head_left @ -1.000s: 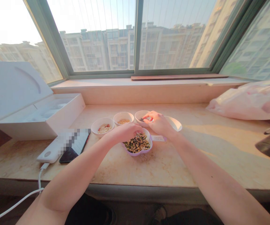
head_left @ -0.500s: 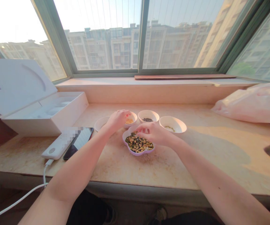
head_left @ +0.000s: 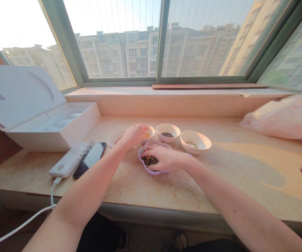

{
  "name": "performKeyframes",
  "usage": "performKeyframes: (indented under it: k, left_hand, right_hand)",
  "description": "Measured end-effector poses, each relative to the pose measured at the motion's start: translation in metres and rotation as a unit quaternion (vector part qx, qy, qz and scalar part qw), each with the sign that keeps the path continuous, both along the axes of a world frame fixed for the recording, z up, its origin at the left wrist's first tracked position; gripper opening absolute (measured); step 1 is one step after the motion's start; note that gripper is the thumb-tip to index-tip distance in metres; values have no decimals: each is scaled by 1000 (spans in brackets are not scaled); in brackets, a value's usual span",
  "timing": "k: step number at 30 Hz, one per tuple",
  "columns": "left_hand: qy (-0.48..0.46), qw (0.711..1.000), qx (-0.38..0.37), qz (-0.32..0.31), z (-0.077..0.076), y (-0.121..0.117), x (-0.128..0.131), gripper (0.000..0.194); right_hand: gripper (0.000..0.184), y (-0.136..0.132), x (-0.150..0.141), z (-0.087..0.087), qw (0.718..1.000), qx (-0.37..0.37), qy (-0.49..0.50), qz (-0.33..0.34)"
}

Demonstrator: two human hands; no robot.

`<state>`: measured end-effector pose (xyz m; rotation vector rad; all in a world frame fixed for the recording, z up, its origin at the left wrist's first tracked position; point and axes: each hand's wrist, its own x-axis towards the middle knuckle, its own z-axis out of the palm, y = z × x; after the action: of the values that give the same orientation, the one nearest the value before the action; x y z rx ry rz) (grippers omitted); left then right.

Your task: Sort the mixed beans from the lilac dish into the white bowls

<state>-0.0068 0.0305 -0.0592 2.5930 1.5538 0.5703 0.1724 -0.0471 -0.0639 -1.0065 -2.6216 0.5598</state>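
The fingers [head_left: 148,149] of the person's right hand [head_left: 168,159] are spread, the thumb held well apart from the others, and we see them reaching down into a lilac bowl [head_left: 153,173] near the middle of the counter [head_left: 130,185]. The mixed beans [head_left: 150,160] lie below the fingertips and in the gap between thumb and fingers; we cannot tell whether any are gripped. The left hand's [head_left: 134,134] fingers bend downward, close together, over a bowl of yellow grains [head_left: 152,134] just behind the lilac one, and we cannot make out whether they pinch anything. Both bare forearms stretch forward from the near edge and angle inward; the right palm faces down and covers much of the lilac bowl's right side, while the left wrist arches higher. The lilac bowl has a wavy, scalloped rim, and the beans we can see are tan and black, jumbled together. Around it we find a white bowl of dark seeds [head_left: 168,130], another white bowl [head_left: 202,141] to the right with a few pale greenish bits, and a leftmost bowl [head_left: 113,137] partly hidden by the left arm.
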Motion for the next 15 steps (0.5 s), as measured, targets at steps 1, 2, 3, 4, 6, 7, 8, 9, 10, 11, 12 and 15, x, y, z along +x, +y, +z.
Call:
performKeyframes:
  k: [1,2,3,4,6,7,8,9,10,11,12,15]
  left_hand:
    - [1,1000,0,-2,0,-1,0,34]
    - [2,1000,-1,-5,0,-1,1,34]
    - [4,1000,0,-7,1,-2,1,33]
    - [6,1000,1,-8,1,-2,1,32]
    - [11,1000,3,-6,1,-4,2,30]
    - [14,1000,4,-4,2,-5,2,29]
    - [16,1000,5,-1,2,-6,2,29]
    - [18,1000,4,2,2,-7,2,29]
    - [19,1000,4,3,2,-7,2,29]
    - [20,1000,3,0,2,-8,2,29]
    - [22,1000,3,-2,2,-8,3,29]
    - [26,1000,3,-4,2,-7,3,29]
  right_hand:
    - [31,2,-1,-2,1000,10,-15,7]
    - [32,4,-2,-3,999,21,-32,12]
    - [33,6,-2,-4,998,31,-48,16]
    - [33,8,-3,-5,997,38,-64,18]
    - [27,11,-5,-5,994,41,-96,24]
    - [23,12,-5,-5,993,35,-112,25]
    - [19,13,-6,-4,992,24,-125,26]
    - [16,13,-6,-4,991,12,-133,26]
    - [13,13,-6,-5,991,0,-135,26]
    - [11,13,-6,-6,991,-9,-132,27]
    - [10,13,-5,-8,992,-12,-126,29]
    - [10,12,-3,-14,997,4,-77,13]
